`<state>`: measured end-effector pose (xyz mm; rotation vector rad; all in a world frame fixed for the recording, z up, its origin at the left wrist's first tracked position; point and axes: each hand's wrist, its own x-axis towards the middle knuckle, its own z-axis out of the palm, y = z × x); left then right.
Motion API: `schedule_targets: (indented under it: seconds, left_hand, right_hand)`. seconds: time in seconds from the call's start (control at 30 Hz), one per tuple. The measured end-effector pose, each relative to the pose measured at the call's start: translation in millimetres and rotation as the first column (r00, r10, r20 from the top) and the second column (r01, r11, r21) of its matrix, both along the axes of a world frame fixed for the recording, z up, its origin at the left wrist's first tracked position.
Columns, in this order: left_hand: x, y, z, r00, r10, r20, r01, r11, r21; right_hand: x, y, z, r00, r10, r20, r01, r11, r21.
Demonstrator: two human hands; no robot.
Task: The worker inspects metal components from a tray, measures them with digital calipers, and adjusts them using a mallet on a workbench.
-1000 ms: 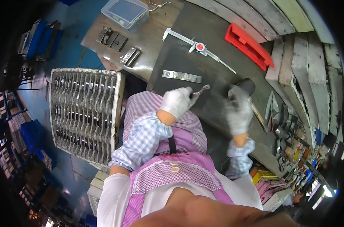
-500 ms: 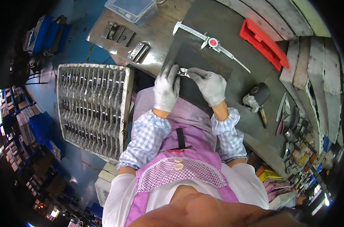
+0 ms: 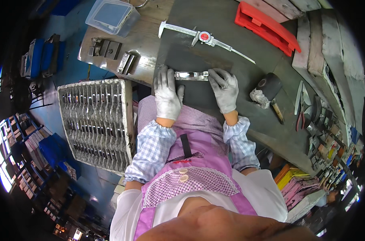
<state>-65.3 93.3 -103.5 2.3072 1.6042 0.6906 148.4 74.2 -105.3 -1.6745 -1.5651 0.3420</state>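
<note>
A shiny, narrow metal piece shaped like a handle [image 3: 191,75] lies crosswise between my gloved hands over the dark mat. At its left end is my left hand [image 3: 167,94], fingers stretched forward and thumb apart, the index finger beside the metal. My right hand [image 3: 224,91] has its fingers bent onto the right end, thumb and fingertips closing on it. Beyond the hands lies a dial caliper [image 3: 205,37] with a red dial face. Whether the piece touches the mat is hard to see.
To the left, a pale-rimmed crate [image 3: 128,120] holds rows of similar shiny pieces. Metal fixtures [image 3: 110,49] and a clear plastic box [image 3: 112,18] stand at the far left. On the right are a red case [image 3: 266,28], a black-headed mallet [image 3: 269,86] and pliers [image 3: 300,118].
My hands have spread apart, showing the metal piece lengthwise between them. The left fingers have straightened. The whole view has shifted, with the bench items appearing farther left.
</note>
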Motion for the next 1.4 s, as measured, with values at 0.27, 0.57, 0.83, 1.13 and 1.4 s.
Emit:
schedule_targets:
  seconds: [0.27,0.57,0.83,1.13,1.4]
  left_hand:
    - [4,0,-3,0.999,-0.041,-0.003,0.041,0.999,0.004]
    - [-13,0,-6,0.999,0.03,-0.045,-0.031,0.999,-0.03]
    - [-28,-7,28,0.952,-0.048,0.302,0.044,0.999,0.02]
    - [-324,-60,23,0.825,0.555,0.108,-0.46,0.77,-0.442]
    - [-640,-47,-50,0.52,0.849,-0.097,-0.847,0.497,-0.189]
  right_hand:
    - [7,-5,-1,1.0,0.026,-0.01,-0.025,0.996,0.085]
    - [-21,-7,24,0.954,0.138,0.268,-0.138,0.99,-0.021]
    - [-65,5,40,0.961,0.254,0.107,-0.242,0.963,-0.12]
    - [-113,8,45,0.934,0.247,-0.257,-0.308,0.923,-0.231]
    - [-122,7,-12,0.886,0.293,0.359,-0.328,0.944,0.039]
